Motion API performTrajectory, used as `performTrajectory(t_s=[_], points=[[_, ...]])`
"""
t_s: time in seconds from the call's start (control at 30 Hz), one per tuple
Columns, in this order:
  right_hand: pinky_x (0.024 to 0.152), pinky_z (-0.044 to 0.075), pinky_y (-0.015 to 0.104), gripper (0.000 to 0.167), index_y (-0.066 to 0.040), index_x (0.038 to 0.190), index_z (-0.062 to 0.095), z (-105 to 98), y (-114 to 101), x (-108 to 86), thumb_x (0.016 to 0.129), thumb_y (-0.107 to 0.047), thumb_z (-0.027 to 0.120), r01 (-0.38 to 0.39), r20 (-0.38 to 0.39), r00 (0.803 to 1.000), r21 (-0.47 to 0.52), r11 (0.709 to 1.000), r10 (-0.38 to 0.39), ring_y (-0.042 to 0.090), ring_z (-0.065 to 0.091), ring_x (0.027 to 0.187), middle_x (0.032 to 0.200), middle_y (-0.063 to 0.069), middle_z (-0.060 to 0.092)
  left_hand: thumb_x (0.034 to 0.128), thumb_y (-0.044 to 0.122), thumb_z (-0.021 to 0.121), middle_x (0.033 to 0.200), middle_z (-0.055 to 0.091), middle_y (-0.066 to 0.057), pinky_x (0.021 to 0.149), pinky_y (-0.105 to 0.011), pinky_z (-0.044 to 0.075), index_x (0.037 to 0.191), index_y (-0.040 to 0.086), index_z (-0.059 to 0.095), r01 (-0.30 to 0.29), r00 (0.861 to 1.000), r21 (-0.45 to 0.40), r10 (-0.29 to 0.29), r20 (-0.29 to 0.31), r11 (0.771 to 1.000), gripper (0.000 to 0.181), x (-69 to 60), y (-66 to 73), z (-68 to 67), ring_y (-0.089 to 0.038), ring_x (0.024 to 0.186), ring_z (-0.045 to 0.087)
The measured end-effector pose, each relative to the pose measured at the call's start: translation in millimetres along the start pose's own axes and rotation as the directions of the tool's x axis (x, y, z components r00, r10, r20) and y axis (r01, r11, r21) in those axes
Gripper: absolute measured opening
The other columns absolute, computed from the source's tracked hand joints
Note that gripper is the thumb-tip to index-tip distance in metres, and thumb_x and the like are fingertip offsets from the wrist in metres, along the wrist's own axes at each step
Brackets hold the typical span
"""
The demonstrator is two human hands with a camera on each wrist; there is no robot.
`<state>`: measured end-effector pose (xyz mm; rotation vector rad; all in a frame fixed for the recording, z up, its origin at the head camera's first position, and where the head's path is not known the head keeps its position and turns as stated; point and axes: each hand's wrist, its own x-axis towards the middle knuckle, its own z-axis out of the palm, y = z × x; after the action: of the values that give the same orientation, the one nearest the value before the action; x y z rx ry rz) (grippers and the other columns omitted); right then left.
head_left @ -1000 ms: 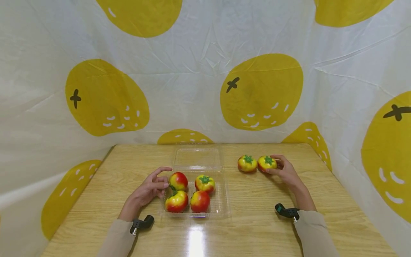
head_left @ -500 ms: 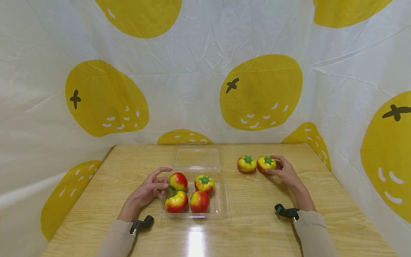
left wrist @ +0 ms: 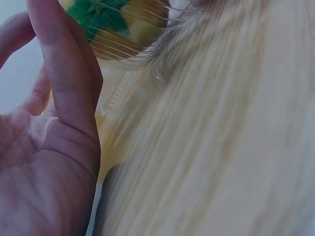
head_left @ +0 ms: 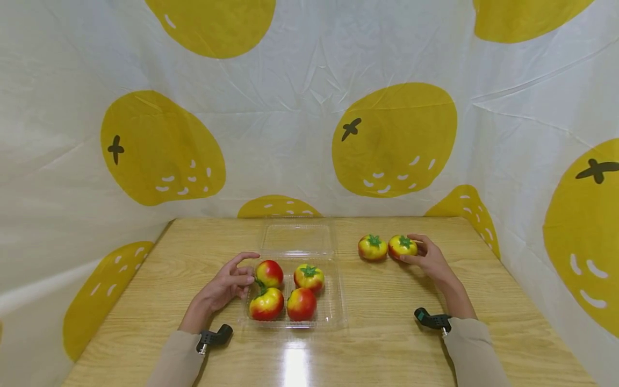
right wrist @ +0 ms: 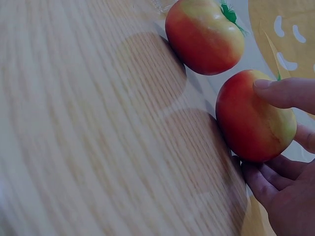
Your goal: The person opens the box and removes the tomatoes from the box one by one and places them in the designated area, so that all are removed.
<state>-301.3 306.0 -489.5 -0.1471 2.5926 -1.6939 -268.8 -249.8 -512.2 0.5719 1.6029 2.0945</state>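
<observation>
My right hand (head_left: 429, 259) is at the right of the table, thumb and fingers round a red-and-yellow tomato (head_left: 403, 248) with a green leafy top. In the right wrist view, the thumb lies on the near side of this tomato (right wrist: 253, 118), with fingers behind and below it. A second tomato (head_left: 373, 248) sits close to its left. My left hand (head_left: 227, 283), fingers loosely bent, is beside the left wall of a clear plastic clamshell box (head_left: 331, 309); whether it touches the wall cannot be told. Several tomatoes (head_left: 302, 304) lie in the box, in two rows.
The box's clear lid (head_left: 297, 238) lies folded back behind it on the wooden table (head_left: 382, 333). A white cloth with yellow fruit prints (head_left: 280, 134) hangs behind the table and along both sides. Each wrist wears a black camera mount (head_left: 216, 337).
</observation>
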Motion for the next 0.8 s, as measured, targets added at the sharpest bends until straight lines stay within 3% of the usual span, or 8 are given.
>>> performTrajectory(t_s=[0.8], points=[[0.084, 0.041, 0.003, 0.08, 0.003, 0.159, 0.025, -0.5, 2.5, 3.6, 0.096, -0.015, 0.072, 0.006, 0.006, 1.0, -0.009, 1.0, -0.006, 0.046, 0.044, 0.138, 0.157, 0.038, 0.033, 0.1003, -0.007, 0.051, 0.087, 0.062, 0.004, 0.058, -0.022, 0.059, 0.16, 0.013, 0.03, -0.005, 1.0, -0.02, 0.004, -0.012, 1.0, 0.067, 0.6, -3.0, 0.6, -0.006, 0.061, 0.062]])
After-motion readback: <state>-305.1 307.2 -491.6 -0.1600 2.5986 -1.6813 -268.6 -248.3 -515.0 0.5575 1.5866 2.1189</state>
